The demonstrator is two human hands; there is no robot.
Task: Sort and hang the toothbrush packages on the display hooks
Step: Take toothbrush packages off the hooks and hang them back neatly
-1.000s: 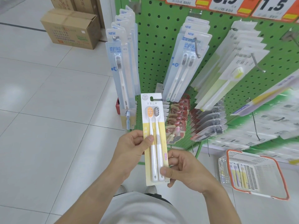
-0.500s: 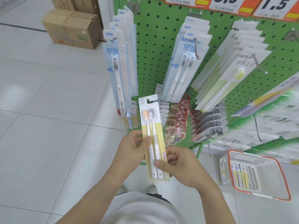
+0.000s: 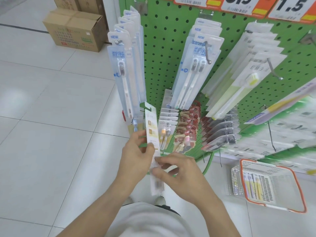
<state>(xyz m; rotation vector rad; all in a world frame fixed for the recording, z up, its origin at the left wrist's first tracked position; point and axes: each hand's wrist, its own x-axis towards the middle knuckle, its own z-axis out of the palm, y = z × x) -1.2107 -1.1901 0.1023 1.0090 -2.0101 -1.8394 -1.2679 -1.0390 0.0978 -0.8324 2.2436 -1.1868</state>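
I hold a yellow-and-white twin toothbrush package (image 3: pixel 152 134) upright in front of the green pegboard (image 3: pixel 164 40), with its printed back towards me. My left hand (image 3: pixel 136 156) pinches its left edge at mid-height. My right hand (image 3: pixel 179 175) grips its lower end, which is blurred. Just behind it, a matching package with orange and grey brush heads (image 3: pixel 165 134) hangs low on the board. Blue single-brush packs (image 3: pixel 123 74) and blue twin packs (image 3: pixel 196 65) hang higher up. More yellow packages (image 3: pixel 251 185) lie in a white basket with an orange rim (image 3: pixel 273 207) on the floor at right.
White-and-green packs (image 3: pixel 248 74) fill the hooks at right, some bare hook tips (image 3: pixel 275 76) jut out. Red packets (image 3: pixel 188 124) and clear packs (image 3: pixel 220 134) hang on the lower row. Cardboard boxes (image 3: pixel 75 29) stand on the tiled floor at far left. Price tags (image 3: pixel 239 4) top the board.
The package has been turned about its long axis, from front-facing to back-facing, and lifted slightly towards the lower hooks. Both hands kept hold of it.
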